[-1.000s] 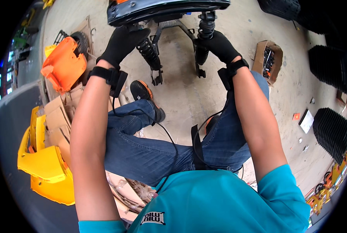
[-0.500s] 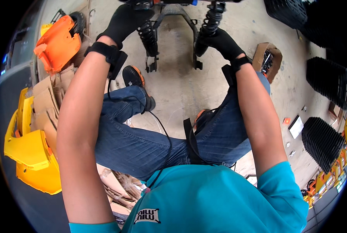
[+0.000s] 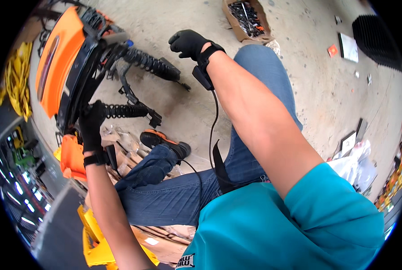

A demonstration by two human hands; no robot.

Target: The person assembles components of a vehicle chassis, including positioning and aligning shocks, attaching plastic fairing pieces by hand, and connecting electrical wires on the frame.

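The left hand [image 3: 92,123] grips the lower black spring strut [image 3: 127,110], its length running rightward, while the loosely curled right hand [image 3: 188,43] hovers empty beyond the upper strut [image 3: 150,64].

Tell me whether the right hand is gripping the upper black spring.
No. The right hand is curled in the air, apart from the upper black spring, while the left hand grips the lower one.
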